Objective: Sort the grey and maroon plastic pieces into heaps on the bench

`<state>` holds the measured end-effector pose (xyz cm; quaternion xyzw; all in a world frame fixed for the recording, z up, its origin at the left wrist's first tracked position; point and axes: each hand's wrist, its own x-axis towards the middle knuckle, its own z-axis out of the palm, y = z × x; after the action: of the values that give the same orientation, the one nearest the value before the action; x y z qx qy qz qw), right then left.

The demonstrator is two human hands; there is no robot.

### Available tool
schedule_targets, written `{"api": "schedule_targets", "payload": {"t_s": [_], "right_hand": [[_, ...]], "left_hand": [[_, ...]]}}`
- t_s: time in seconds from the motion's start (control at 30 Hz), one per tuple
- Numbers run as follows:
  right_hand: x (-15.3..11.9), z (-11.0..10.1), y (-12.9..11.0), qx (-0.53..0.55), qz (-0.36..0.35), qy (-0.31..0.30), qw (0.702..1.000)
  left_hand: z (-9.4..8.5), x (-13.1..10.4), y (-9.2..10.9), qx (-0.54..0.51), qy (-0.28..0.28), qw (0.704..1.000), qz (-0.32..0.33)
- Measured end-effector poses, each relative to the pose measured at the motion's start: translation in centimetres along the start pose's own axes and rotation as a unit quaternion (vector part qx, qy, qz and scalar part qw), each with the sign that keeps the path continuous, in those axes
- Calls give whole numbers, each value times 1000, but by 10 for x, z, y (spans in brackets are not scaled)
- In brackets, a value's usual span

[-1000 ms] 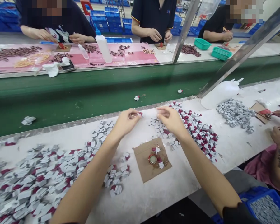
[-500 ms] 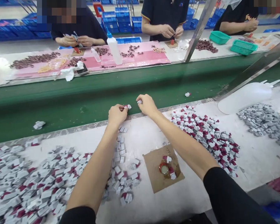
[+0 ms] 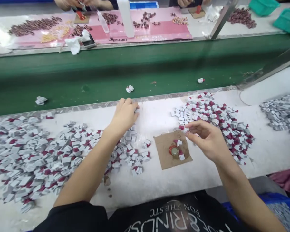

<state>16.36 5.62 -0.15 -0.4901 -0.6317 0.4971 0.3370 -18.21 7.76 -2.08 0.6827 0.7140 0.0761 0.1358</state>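
My right hand (image 3: 206, 138) pinches a small white-and-maroon plastic piece (image 3: 183, 128) between thumb and fingertips, just off the upper right corner of a brown cardboard square (image 3: 163, 159). On that square are a round, red-rimmed, cap-like dish (image 3: 174, 150) and two more white-and-maroon pieces (image 3: 181, 157). My left hand (image 3: 125, 114) is closed, fingers curled downward, at the table's far edge above a strip of white-grey pieces (image 3: 132, 132); a grey bit shows at its fingertips, too small to make out. Beyond it, one joined white piece (image 3: 130, 89) lies on the green belt (image 3: 99, 77).
A large pile of white-grey and maroon pieces (image 3: 38, 154) spreads on the left, another pile (image 3: 222, 125) on the right. Grey parts (image 3: 282, 112) lie beside a white scoop-like container (image 3: 268, 85). A metal post (image 3: 223, 19) rises past the belt. Co-workers' hands (image 3: 87, 3) are across it.
My right hand has come back from the belt's edge toward the cardboard, with a piece pinched. My left hand has released a white piece on the belt and drawn back slightly. The view has tilted down.
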Motion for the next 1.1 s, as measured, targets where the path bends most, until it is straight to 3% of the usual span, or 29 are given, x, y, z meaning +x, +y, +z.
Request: {"api": "schedule_targets", "payload": {"t_s": [0.1,0.27,0.4,0.53,0.8,0.9,1.0,1.1], "right_hand": [[-42,2,0,-57,-3,-13,998],[-75,10,7,-72,-37,-6,997],[-79,16,14,-60,-42,-6,997],[-80,19,19,-59,-36,4,998],[-79,22,20,-56,-39,13,998],[-78,23,19,-58,-30,4,998],[-77,22,15,-53,-20,-1,998],[-72,19,10,-13,11,12,1000]], "left_hand": [[0,-8,12,-76,5,996,41],[10,-27,42,-235,-60,970,-5],[25,-27,55,-183,-50,982,-2],[29,-22,58,-139,-30,990,15],[31,-33,52,-189,-58,980,5],[33,-35,52,-211,-42,977,3],[29,-40,60,-274,-28,961,6],[23,-47,73,-391,-35,920,5]]}}
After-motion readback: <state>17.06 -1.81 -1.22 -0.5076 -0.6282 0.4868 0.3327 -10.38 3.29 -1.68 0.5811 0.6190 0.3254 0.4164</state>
